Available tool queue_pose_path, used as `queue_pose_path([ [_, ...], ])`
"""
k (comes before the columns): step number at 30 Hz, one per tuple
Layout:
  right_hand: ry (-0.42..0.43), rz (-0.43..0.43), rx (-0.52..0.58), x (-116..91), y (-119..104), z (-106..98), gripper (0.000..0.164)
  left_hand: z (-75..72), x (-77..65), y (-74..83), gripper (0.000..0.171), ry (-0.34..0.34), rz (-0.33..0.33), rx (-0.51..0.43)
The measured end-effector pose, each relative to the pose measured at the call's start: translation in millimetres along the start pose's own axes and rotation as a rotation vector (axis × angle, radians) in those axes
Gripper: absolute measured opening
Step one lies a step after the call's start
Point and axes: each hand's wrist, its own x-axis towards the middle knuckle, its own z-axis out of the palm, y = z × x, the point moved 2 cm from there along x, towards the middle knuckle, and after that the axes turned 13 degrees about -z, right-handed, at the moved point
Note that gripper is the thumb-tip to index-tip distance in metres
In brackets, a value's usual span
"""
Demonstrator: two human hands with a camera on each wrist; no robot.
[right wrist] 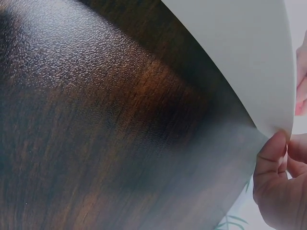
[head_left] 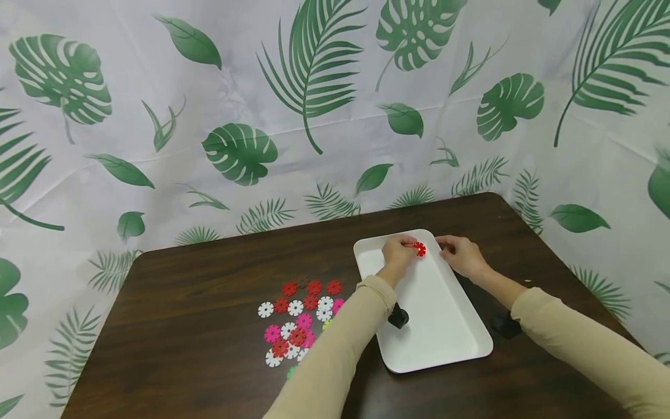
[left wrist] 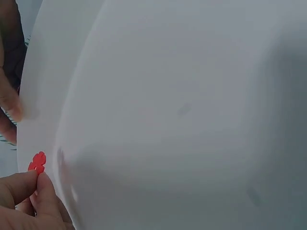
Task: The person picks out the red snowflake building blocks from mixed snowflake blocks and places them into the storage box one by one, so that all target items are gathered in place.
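Note:
My left hand (head_left: 399,251) pinches a red notched plastic disc (head_left: 420,249) between thumb and fingertips, over the far end of the white tray (head_left: 434,326). In the left wrist view the red disc (left wrist: 39,161) stands on edge in those fingers, beside the tray's inner wall. At the far right corner of the tray, my right hand (head_left: 464,256) holds the rim, its thumb (right wrist: 273,151) pressed on the outer side of the corner in the right wrist view. Part of the left hand (right wrist: 302,81) shows past the tray wall there.
Several notched discs (head_left: 297,337) in red, white, pink and green lie spread on the dark wooden table (head_left: 199,326), left of the tray; my left sleeve (head_left: 335,343) hides some. A leaf-patterned cloth (head_left: 314,169) hangs behind the table and along its right side.

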Motion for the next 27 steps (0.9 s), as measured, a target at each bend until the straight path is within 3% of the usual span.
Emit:
queue_pose_path([
  [14,0.015,-0.023,-0.011,-4.8,0.4,4.0,0.036,9.3,4.0,-9.2,0.015,0.064,0.09,0.165],
  [27,0.021,-0.053,-0.02,-1.4,-3.0,-0.9,0.035,9.1,0.1,-3.4,0.013,0.146,0.142,0.262],
])
